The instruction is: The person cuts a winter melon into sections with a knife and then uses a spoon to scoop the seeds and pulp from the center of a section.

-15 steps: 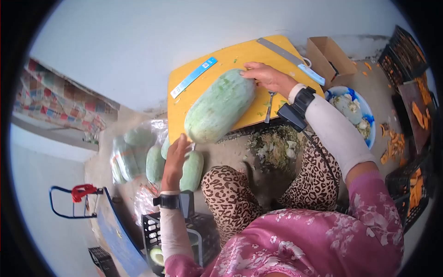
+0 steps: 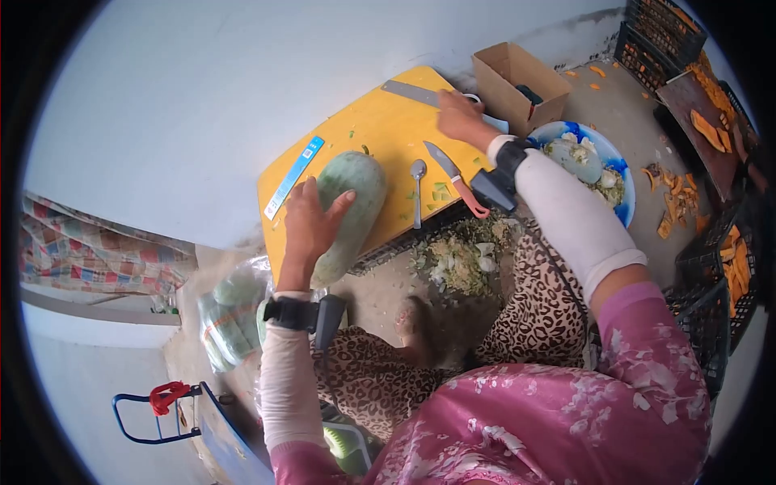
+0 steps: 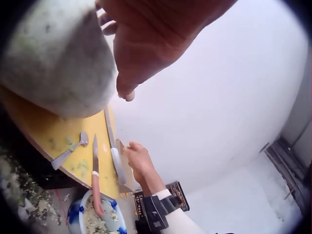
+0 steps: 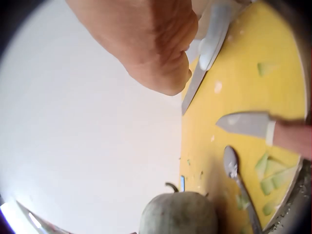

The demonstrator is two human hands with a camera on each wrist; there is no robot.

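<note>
A pale green winter melon [image 2: 362, 194] lies lengthwise on the yellow table [image 2: 380, 105], its stem end toward the wall. My left hand [image 2: 311, 222] rests on its left side, with the thumb stretched across the top. My right hand [image 2: 465, 121] is over the far right of the table, fingers loosely bent, above a long knife [image 2: 408, 91]. That knife's light blue handle [image 4: 214, 41] shows close beside the hand in the right wrist view. A small knife with a pink handle [image 2: 469, 196] and a metal spoon [image 2: 418, 190] lie between melon and right forearm.
A blue-and-white strip [image 2: 293, 178] lies left of the melon. Right of the table stand a cardboard box [image 2: 517, 77] and a basin [image 2: 626, 182] holding melon pieces and pulp. Peelings [image 2: 461, 263] cover the floor before the table. Black crates [image 2: 659, 36] hold orange strips.
The melon, earlier held tilted between both hands, now lies on the left of the table. My right hand has left it for the long knife; the small knife and whole spoon are now uncovered.
</note>
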